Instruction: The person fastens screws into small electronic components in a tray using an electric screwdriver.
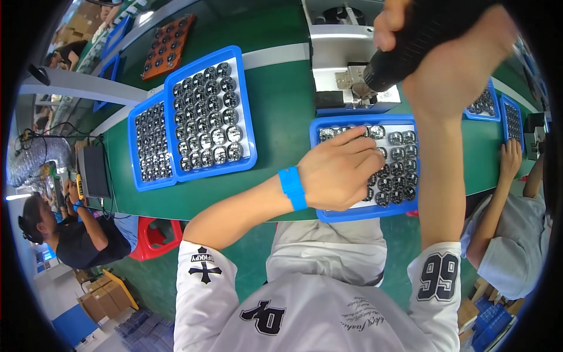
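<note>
holding black tool [431, 44] with right hand [448, 82], left hand [340, 173] over blue tray [375, 212]

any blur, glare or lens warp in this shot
Head view: fisheye warp bends the green table and leaves the corners black; head view: the right hand around the black tool looks soft and blurred, the left hand sharper; head view: small bright glints on the shiny round parts.
</note>
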The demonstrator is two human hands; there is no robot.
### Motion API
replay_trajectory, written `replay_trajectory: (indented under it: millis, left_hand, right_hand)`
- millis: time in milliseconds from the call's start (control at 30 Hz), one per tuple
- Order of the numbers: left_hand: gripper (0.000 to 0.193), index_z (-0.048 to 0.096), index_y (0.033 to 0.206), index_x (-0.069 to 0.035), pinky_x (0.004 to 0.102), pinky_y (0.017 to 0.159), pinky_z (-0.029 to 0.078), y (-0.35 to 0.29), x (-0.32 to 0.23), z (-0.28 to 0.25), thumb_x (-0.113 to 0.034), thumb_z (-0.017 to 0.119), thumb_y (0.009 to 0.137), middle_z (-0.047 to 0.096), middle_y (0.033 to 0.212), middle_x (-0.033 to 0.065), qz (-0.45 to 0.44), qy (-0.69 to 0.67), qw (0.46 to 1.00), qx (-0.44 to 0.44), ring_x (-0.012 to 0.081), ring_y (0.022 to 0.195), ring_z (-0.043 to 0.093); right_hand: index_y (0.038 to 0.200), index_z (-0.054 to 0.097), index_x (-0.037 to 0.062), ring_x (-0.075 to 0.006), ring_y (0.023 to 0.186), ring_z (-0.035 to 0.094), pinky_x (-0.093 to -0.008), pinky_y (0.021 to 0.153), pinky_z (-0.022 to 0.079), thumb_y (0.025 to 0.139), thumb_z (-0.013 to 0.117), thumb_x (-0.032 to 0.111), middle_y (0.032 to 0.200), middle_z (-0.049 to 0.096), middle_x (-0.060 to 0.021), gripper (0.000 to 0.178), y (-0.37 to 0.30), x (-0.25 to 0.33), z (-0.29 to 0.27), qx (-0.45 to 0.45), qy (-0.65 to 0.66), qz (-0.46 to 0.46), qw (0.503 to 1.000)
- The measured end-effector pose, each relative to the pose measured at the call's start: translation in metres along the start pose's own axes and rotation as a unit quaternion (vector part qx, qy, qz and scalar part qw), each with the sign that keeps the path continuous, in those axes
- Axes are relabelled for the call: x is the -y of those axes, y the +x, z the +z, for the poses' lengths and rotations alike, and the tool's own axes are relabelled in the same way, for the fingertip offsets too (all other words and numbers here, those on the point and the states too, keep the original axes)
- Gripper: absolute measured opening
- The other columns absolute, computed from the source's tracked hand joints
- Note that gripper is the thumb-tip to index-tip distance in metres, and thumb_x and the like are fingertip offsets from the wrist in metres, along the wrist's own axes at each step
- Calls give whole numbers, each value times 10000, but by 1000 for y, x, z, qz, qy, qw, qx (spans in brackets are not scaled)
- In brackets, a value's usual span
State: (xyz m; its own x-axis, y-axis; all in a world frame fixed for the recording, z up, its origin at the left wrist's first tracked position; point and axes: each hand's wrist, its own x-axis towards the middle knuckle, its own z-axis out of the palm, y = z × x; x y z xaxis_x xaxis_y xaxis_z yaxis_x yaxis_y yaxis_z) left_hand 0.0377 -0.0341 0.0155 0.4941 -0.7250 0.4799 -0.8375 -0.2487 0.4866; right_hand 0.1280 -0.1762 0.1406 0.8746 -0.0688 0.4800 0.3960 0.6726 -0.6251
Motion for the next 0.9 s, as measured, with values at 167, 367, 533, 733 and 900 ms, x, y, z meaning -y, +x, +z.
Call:
replay_trajectory:
  millis: [167,367,533,733,900]
  left_hand:
    - [404,623,1130,-7,512,1140,426,-4,1,-1,-78,631,732,690,1150,135,-9,-13,1000,-12,334,1170,630]
    - [465,606,1181,17,516,1142,424,-8,2,-2,-64,635,723,680,1127,174,-22,-30,999,-14,348,1167,631]
    - [495,590,1199,41,527,1151,420,0,0,-8,-38,627,712,674,1139,190,-42,-79,996,2,372,1184,627]
    - [481,539,1164,72,544,1159,416,-4,3,-4,-8,608,695,676,1148,202,-36,-79,996,-5,391,1204,624]
    - [434,519,1116,80,543,1155,422,-3,2,-3,-11,598,699,679,1117,196,-30,-70,997,-9,401,1202,626]
  right_hand:
    - [1005,577,5,-176,472,514,-297,462,452,930,325,854,651,530,-62,889,-9,-5,28,-83,-254,10,964]
    - [1419,475,-28,-187,622,526,-357,617,442,825,319,945,778,558,-70,1151,-49,40,-22,112,-223,27,968]
    - [1415,489,-29,-198,578,530,-366,583,449,806,347,957,736,549,-79,1167,-82,61,-35,46,-188,52,980]
    - [1359,528,-12,-208,543,522,-360,557,457,702,387,1036,718,565,-107,1245,-104,44,-53,-33,-126,82,988]
    - [1324,542,-1,-206,541,523,-342,549,461,638,403,1072,714,573,-99,1280,-110,28,-56,-92,-183,124,971]
